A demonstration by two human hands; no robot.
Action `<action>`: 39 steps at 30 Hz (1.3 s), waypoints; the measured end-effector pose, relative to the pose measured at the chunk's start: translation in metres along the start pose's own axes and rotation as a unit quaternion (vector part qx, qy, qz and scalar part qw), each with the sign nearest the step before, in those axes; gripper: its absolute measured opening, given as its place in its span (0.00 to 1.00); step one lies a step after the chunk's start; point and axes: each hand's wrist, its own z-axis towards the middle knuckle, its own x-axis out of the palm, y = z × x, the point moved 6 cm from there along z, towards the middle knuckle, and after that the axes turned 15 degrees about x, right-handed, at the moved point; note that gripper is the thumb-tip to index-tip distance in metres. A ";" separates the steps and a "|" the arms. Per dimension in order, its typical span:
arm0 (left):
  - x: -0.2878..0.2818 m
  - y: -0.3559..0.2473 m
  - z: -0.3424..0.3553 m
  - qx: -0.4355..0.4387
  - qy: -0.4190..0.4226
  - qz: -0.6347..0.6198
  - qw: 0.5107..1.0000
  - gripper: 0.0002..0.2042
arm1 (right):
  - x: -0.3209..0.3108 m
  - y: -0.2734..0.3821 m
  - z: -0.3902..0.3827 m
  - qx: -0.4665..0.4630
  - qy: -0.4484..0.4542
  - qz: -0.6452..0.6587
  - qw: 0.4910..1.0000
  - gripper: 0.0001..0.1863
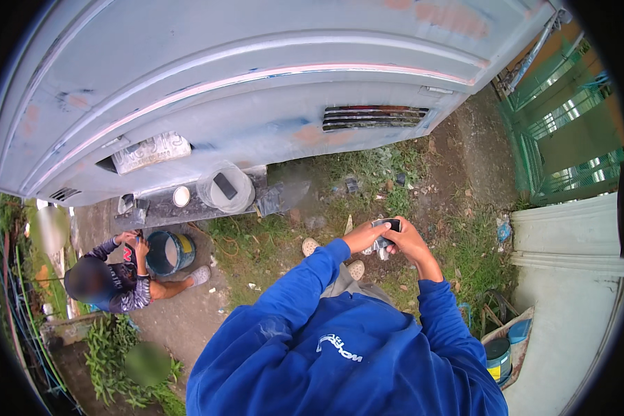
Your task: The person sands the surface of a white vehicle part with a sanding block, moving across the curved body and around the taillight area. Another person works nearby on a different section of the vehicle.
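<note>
In front of my body, both hands grip a small black sanding block with a grey sheet, apparently sandpaper, around it [385, 238]. My left hand [362, 238] pinches its left side. On the right side, the fingers of my right hand [410, 243] are bent around it. Part of the block is covered by my fingers. Ahead stands a large grey vehicle body [256, 111] with pinkish filler patches and bluish smears.
Along the vehicle, a dark bench [187, 218] carries a clear tub [236, 201] with a black block on top, a white round container [181, 196] and dark sheets. At left, another person [111, 274] sits by a dark bucket [170, 252]. Green fencing [568, 132] stands right.
</note>
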 end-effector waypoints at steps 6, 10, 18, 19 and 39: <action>-0.059 0.064 -0.021 0.012 -0.396 -0.097 0.913 0.27 | 0.048 0.000 0.062 0.131 0.097 0.256 0.953 0.36; -0.105 0.048 -0.045 0.027 -0.452 -0.078 0.888 0.26 | 0.097 0.001 0.105 0.119 0.190 0.371 0.901 0.28; -0.382 -0.014 -0.252 -0.216 -0.540 0.382 0.718 0.23 | 0.068 0.021 0.111 0.095 0.117 0.242 0.958 0.18; -0.403 0.002 -0.253 -0.257 -0.484 0.398 0.736 0.22 | 0.062 0.028 0.101 0.099 0.101 0.242 0.960 0.17; -0.356 -0.026 -0.195 -0.041 -0.708 -0.037 0.704 0.20 | -0.135 0.095 0.123 0.083 0.040 -0.204 0.975 0.29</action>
